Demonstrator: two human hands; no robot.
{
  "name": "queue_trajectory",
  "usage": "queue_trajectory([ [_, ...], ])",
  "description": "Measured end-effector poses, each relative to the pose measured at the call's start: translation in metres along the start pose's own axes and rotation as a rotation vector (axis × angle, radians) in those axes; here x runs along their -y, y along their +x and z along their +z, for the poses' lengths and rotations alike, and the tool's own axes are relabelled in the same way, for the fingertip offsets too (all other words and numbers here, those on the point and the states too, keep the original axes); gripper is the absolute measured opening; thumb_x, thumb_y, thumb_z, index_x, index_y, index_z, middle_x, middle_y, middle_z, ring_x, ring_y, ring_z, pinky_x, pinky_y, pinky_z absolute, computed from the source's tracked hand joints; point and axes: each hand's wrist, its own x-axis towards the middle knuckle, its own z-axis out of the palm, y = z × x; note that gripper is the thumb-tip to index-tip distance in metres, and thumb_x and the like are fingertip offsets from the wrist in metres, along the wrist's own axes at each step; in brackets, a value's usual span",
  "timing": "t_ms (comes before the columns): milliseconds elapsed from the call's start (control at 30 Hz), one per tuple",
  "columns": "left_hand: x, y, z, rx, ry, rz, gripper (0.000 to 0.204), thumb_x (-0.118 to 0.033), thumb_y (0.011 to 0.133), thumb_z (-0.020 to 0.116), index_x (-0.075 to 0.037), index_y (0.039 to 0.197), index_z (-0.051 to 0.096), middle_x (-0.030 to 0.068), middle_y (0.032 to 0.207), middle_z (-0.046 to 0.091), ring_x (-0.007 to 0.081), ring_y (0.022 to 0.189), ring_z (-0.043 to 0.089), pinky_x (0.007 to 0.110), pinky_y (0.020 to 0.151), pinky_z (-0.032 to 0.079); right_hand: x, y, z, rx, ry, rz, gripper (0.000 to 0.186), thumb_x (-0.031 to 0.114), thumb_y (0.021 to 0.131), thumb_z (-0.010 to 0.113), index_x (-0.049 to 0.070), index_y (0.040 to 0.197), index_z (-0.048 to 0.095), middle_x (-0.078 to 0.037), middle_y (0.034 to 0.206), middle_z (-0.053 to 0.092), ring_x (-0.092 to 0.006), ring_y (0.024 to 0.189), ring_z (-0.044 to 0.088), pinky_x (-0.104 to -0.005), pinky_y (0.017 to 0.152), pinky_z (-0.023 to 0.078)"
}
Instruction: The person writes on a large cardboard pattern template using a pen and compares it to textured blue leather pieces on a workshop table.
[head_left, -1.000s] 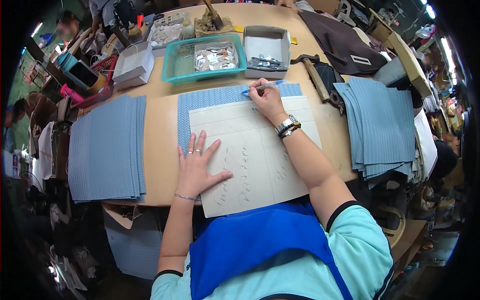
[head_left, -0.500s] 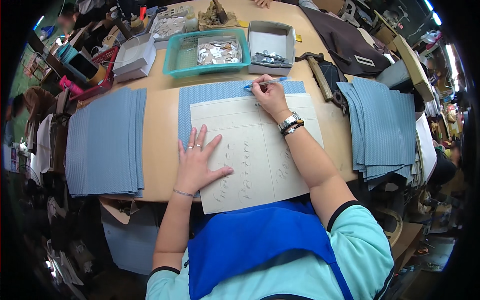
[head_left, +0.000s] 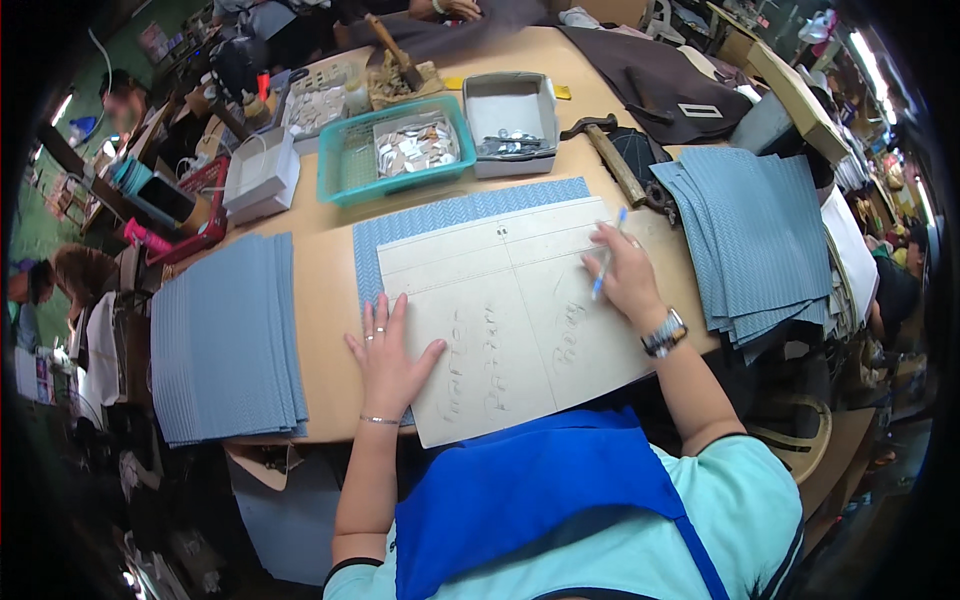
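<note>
A pale cardboard pattern (head_left: 520, 320) with ruled lines and handwriting lies over a blue herringbone-textured sheet (head_left: 470, 212), which shows along the far and left edges. My left hand (head_left: 388, 365) rests open across their left edges, fingers spread. Over the right part of the pattern, my right hand (head_left: 632, 280) is closed around a blue-and-clear ballpoint pen (head_left: 598, 284); the pen stands steeply, and I cannot tell if it touches the pattern.
Stacks of blue textured sheets stand at the left (head_left: 225, 340) and right (head_left: 750, 240). Beyond the pattern are a teal basket (head_left: 345, 190) of small pale pieces, a grey box (head_left: 510, 95) with metal parts and a hammer (head_left: 612, 160). Another person's hand (head_left: 460, 9) is at the far edge.
My right hand has moved from the pattern's far edge toward me and to the right, still holding the pen. My left hand stays on the left edge. The view has turned slightly.
</note>
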Motion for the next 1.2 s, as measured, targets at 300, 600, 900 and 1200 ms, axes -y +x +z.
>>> queue_trajectory([
  [300,-0.017,0.003,-0.001,-0.244,-1.427,0.062,0.066,-0.003,0.098,0.064,-0.001,0.159,0.038,0.016,0.153,0.052,0.0234,0.142,0.049,0.036,0.119,0.037,-0.002,-0.049,-0.024,-0.065,-0.118,0.133,0.04,0.025,0.092,0.077,0.005,0.125,0.066,-0.018,0.128,0.072,-0.0345,0.116,0.067,-0.0437,0.1,0.053],
  [600,0.1,-0.05,-0.105,-0.516,-1.592,-0.065,0.05,-0.02,0.106,0.059,-0.002,0.151,0.046,0.0143,0.146,0.058,0.0274,0.135,0.054,0.045,0.116,0.042,0.01,-0.048,-0.02,-0.187,-0.094,0.055,0.019,0.01,0.091,0.072,0.004,0.106,0.063,-0.015,0.092,0.071,-0.0337,0.086,0.07,-0.0418,0.077,0.055],
  [900,0.067,-0.064,-0.144,-0.97,-1.569,-0.232,0.059,-0.039,0.108,0.055,-0.002,0.154,0.047,0.0141,0.156,0.05,0.0323,0.141,0.048,0.047,0.119,0.036,0.011,0.014,-0.176,-0.268,-0.001,0.087,0.009,0.013,0.097,0.07,0.005,0.095,0.065,-0.005,0.086,0.068,-0.0161,0.078,0.065,-0.0332,0.074,0.054],
  [1200,0.06,-0.065,-0.129,-0.902,-1.637,-0.217,0.061,-0.038,0.106,0.057,-0.004,0.155,0.046,0.0136,0.157,0.049,0.0332,0.142,0.046,0.048,0.121,0.034,-0.12,-0.013,-0.305,-0.338,-0.775,0.657,0.067,0.068,0.09,0.069,0.02,0.136,0.06,-0.015,0.144,0.062,-0.0379,0.138,0.055,-0.0763,0.115,0.025],
])
